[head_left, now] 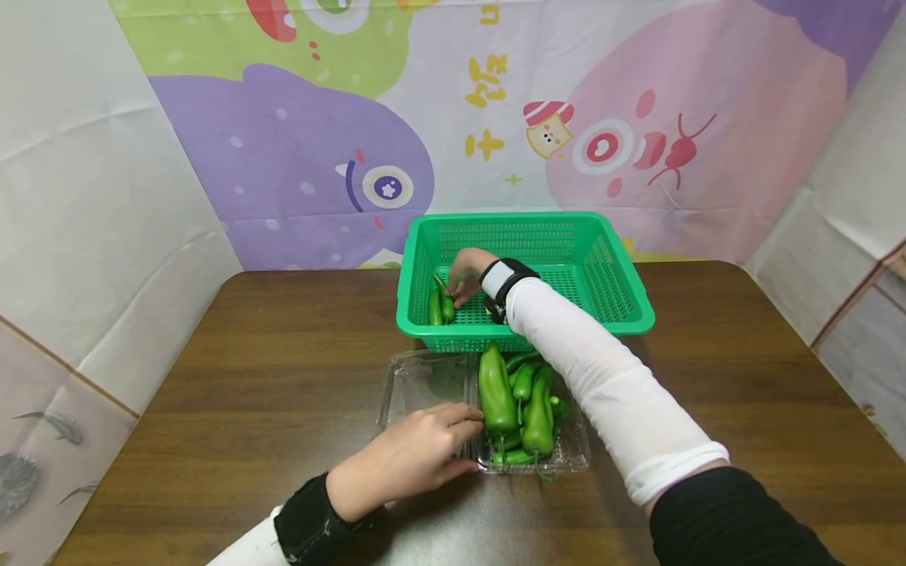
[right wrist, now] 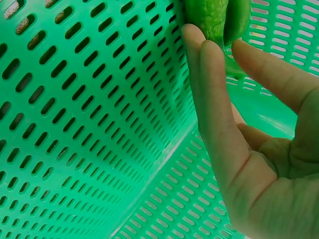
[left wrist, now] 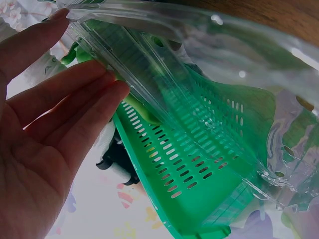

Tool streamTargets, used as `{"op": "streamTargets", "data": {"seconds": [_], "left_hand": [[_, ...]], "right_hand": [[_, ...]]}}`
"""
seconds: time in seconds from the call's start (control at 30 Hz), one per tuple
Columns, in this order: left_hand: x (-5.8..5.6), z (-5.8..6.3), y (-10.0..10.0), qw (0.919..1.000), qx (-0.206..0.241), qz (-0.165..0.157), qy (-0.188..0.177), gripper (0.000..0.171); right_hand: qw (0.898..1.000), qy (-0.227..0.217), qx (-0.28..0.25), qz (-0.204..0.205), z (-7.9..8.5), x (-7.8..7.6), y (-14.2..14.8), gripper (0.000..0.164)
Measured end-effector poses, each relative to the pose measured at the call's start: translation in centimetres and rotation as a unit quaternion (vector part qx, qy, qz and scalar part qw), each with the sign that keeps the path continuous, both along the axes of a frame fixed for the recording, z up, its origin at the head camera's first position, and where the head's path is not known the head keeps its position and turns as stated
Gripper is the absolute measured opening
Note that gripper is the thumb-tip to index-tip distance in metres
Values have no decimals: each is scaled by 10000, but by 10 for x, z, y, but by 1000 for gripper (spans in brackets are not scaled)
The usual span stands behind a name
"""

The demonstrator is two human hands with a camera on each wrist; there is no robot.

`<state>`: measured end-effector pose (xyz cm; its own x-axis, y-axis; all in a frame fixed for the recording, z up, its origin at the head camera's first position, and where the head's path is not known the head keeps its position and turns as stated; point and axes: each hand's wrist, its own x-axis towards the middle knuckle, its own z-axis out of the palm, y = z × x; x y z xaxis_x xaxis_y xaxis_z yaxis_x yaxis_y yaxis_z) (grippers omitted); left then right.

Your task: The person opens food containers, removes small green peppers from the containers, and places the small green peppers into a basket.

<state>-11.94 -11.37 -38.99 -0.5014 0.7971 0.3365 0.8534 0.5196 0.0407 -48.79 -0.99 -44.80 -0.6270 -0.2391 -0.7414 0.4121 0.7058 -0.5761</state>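
My left hand [head_left: 425,448] lies along the middle of an opened clear plastic clamshell box [head_left: 418,385]. Its fingers are nearly straight, with fingertips and thumb at the fold and front edge in the left wrist view. The box's right half holds several green peppers [head_left: 498,393]. My right hand [head_left: 469,279] reaches down into the green plastic basket [head_left: 524,330]. Two green peppers [head_left: 436,306] stand side by side at the basket's left end. In the right wrist view, extended fingertips and thumb, spread a little apart, are right at the end of one pepper [right wrist: 207,17].
Basket and box stand close together on a brown wooden table [head_left: 283,346], the basket behind. A patterned cloth [head_left: 495,134] hangs at the table's back edge. My right forearm [head_left: 609,385] crosses over the basket's front rim and the box's right side.
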Motion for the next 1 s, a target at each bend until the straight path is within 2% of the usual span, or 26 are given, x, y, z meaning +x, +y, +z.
{"op": "streamTargets", "data": {"seconds": [0.1, 0.13, 0.17, 0.23, 0.3, 0.37, 0.4, 0.5, 0.7, 0.83, 1.0], "left_hand": [[0, 0, 0, 10000, -6, -8, 5, 40], [0, 0, 1, 10000, -9, -11, 7, 40], [0, 0, 1, 10000, -6, -15, 11, 40], [-1, 1, 1, 10000, -7, -18, 17, 40], [-1, 0, 1, 10000, -6, -30, 19, 40], [-1, 0, 1, 10000, 1, -34, 12, 40], [-1, 0, 1, 10000, -4, -33, 10, 40], [0, -1, 1, 10000, -10, -30, -7, 41], [0, -1, 1, 10000, -11, -34, -74, 40], [0, -2, 1, 10000, -7, -37, -73, 39], [0, -2, 2, 10000, 11, -28, -32, 38]], "right_hand": [[9993, -303, -221, -49, -43, -45, -1, 39], [9993, -290, -243, -37, -44, -46, -1, 44], [9993, -270, -240, 31, -38, -41, -1, 51], [9997, 76, -112, 226, 9, 7, 3, 53], [9969, 516, 95, 584, 56, 53, 8, 48], [9904, 1003, 397, 866, 88, 87, 12, 44], [9867, 1193, 490, 984, 98, 96, 15, 44], [9820, 1414, 561, 1118, 113, 108, 20, 46], [9763, 1690, 603, 1213, 126, 107, 27, 52], [9632, 2156, 854, 1360, 138, 112, 36, 42], [9460, 2598, 1120, 1584, 157, 128, 51, 30]]}}
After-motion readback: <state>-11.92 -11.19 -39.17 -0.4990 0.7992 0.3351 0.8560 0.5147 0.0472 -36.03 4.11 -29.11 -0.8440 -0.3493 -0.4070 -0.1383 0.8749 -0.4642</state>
